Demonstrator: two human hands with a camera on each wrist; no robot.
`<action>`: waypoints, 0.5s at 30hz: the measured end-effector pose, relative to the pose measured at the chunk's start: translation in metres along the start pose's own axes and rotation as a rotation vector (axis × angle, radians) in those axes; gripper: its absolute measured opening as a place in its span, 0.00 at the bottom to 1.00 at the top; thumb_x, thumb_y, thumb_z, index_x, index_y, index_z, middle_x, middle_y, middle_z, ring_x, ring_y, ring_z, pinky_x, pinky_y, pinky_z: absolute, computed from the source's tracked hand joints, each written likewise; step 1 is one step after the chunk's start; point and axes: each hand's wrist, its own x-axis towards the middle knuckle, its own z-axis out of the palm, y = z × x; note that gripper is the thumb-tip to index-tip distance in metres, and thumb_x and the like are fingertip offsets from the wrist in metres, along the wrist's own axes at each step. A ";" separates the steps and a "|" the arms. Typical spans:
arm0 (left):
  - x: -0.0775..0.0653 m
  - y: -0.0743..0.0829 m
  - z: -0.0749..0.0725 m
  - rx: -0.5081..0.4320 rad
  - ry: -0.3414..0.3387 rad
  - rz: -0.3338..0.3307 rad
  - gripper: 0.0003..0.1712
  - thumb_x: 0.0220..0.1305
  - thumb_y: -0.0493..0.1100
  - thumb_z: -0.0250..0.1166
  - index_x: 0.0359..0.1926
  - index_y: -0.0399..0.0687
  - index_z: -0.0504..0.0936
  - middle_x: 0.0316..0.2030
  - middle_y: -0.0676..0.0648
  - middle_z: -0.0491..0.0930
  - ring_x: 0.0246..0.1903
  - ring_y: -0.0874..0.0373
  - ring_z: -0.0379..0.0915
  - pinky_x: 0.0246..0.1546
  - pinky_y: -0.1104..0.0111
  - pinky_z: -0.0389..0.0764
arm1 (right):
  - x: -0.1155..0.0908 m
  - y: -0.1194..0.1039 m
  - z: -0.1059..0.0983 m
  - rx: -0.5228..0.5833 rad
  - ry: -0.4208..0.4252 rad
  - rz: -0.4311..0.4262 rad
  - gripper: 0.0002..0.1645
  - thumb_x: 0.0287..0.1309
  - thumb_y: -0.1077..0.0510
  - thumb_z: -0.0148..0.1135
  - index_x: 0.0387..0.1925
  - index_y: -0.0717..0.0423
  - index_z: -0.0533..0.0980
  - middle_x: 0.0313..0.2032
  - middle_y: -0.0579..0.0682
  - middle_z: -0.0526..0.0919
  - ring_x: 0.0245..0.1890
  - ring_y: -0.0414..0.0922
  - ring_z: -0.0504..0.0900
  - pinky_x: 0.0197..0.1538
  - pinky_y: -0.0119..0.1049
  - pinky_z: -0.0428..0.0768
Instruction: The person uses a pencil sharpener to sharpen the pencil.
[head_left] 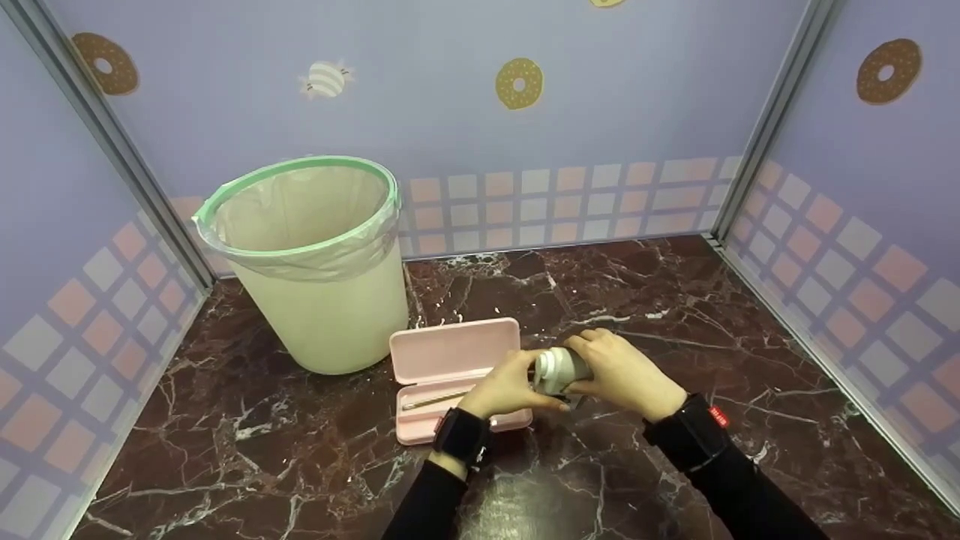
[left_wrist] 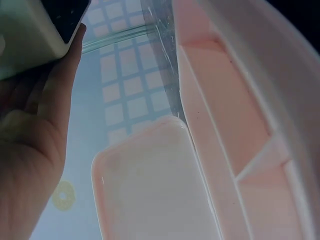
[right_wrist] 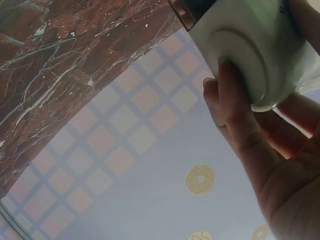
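Observation:
Both hands hold a small, rounded white device with a dark glossy panel (head_left: 553, 369), kept just above the tabletop; its exact kind is unclear. My left hand (head_left: 510, 386) grips its left side. From the other side my right hand (head_left: 626, 371) grips it, fingertips pressing a raised round part of the white shell (right_wrist: 250, 60) in the right wrist view. Below and left of the device lies an open pink pencil case (head_left: 454, 351), its lid tipped back. A pencil (head_left: 435, 401) lies inside; my left hand and wrist cover part of the case.
A pale bin (head_left: 322, 322) with a green rim and a clear liner stands at the back left, close behind the case. Purple patterned walls (head_left: 450, 127) enclose the dark red marble tabletop (head_left: 315, 465) at the back and sides. Small white crumbs lie near the bin.

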 end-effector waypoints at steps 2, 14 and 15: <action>0.000 -0.001 0.001 -0.011 0.028 -0.006 0.32 0.40 0.45 0.82 0.50 0.47 0.82 0.44 0.50 0.86 0.39 0.66 0.80 0.48 0.73 0.79 | 0.000 0.000 0.000 0.006 0.012 0.006 0.29 0.38 0.51 0.80 0.40 0.60 0.78 0.34 0.52 0.82 0.36 0.49 0.81 0.42 0.45 0.81; 0.000 -0.005 -0.003 -0.089 0.063 -0.012 0.26 0.40 0.38 0.80 0.45 0.43 0.83 0.37 0.47 0.86 0.31 0.68 0.78 0.37 0.72 0.83 | 0.001 0.001 0.004 0.143 0.045 0.053 0.32 0.42 0.49 0.79 0.47 0.61 0.78 0.40 0.54 0.83 0.39 0.50 0.82 0.43 0.46 0.81; 0.000 -0.005 -0.004 -0.099 0.062 -0.007 0.26 0.40 0.38 0.80 0.45 0.43 0.83 0.37 0.47 0.86 0.30 0.68 0.78 0.37 0.72 0.83 | 0.001 0.003 0.005 0.177 0.051 0.054 0.32 0.43 0.49 0.79 0.48 0.61 0.78 0.42 0.54 0.83 0.40 0.50 0.82 0.44 0.46 0.81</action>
